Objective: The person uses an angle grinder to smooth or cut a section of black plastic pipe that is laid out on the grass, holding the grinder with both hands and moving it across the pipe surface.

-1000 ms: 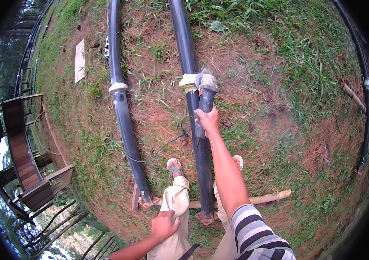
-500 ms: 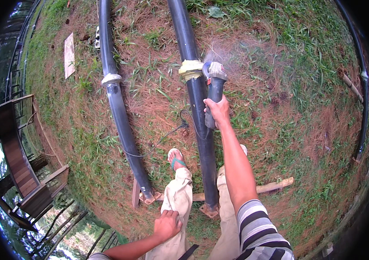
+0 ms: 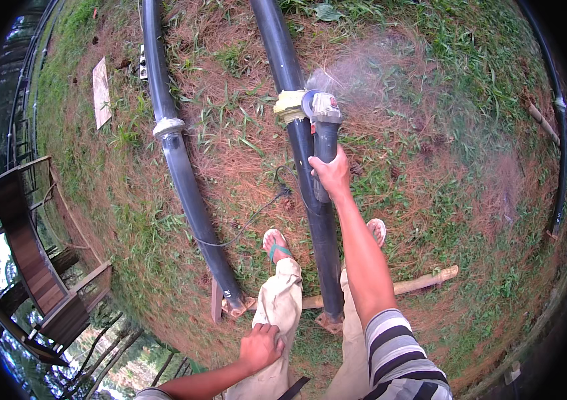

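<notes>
My right hand (image 3: 333,175) is wrapped round the dark body of an angle grinder (image 3: 325,137). Its disc (image 3: 308,104) is against, or very close to, the right side of a rough, cream-coloured collar (image 3: 289,105) on a long black pipe (image 3: 313,180). Pale dust (image 3: 357,70) sprays away from the disc toward the upper right. My left hand (image 3: 261,348) rests on my left knee, its fingers curled in and holding nothing. From the grinder a dark cord (image 3: 247,225) runs left across the grass; part of it is hidden behind the pipe.
A second black pipe (image 3: 187,180) with a pale collar (image 3: 168,127) lies to the left, and another thin pipe (image 3: 561,153) at the far right. Under the near pipe ends is a wooden pole (image 3: 423,280). A board (image 3: 101,93) and a power strip (image 3: 143,62) lie upper left.
The grinder and my right hand have shifted slightly left, and the grinder stands more upright in view. The dust plume is wider. My left hand stays on my knee.
</notes>
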A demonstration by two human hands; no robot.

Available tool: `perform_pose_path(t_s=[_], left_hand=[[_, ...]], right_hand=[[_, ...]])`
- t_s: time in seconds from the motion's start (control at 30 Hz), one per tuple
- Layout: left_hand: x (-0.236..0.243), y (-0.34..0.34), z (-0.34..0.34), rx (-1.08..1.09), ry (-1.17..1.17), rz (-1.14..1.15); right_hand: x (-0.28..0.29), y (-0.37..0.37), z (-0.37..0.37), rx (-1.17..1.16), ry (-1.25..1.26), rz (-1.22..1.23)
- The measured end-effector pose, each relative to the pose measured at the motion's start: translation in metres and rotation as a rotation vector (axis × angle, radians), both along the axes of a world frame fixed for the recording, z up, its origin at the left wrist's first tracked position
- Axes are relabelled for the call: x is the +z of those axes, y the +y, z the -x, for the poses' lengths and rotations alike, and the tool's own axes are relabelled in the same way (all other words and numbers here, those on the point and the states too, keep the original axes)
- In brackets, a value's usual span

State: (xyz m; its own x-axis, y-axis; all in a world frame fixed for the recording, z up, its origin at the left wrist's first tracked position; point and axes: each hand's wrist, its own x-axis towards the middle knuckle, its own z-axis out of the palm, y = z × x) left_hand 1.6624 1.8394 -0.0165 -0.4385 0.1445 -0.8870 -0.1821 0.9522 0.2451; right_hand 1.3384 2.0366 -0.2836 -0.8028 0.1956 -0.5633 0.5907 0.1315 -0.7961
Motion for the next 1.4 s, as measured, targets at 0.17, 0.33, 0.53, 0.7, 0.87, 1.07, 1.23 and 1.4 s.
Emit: perform_pose_path(t_s=[0.17, 0.33, 0.53, 0.7, 0.87, 1.07, 1.23, 1.4], left_hand=[[0.001, -0.004, 0.002, -0.002, -0.011, -0.029], [0.0, -0.014, -0.006, 0.056, -0.027, -0.061], [-0.005, -0.029, -0.024, 0.106, 0.009, -0.089], [-0.005, -0.038, -0.033, 0.134, 0.028, -0.103], [-0.006, -0.045, -0.034, 0.153, 0.061, -0.122], [-0.008, -0.051, -0.027, 0.118, 0.002, -0.145], [-0.006, -0.051, -0.023, 0.134, 0.031, -0.137], [-0.007, -0.054, -0.022, 0.12, -0.012, -0.119]], right_hand=[[0.001, 0.001, 0.003, 0.135, 0.124, -0.221], [0.016, -0.024, 0.011, 0.129, 0.023, -0.307], [0.06, -0.058, 0.019, 0.338, -0.079, -0.54], [0.065, -0.08, 0.022, 0.373, -0.143, -0.631], [0.036, -0.055, 0.02, 0.178, -0.02, -0.572], [0.019, -0.015, 0.014, -0.179, -0.089, -0.003], [0.039, -0.025, 0.008, -0.099, -0.094, -0.013], [0.055, -0.052, 0.021, 0.264, -0.064, -0.533]])
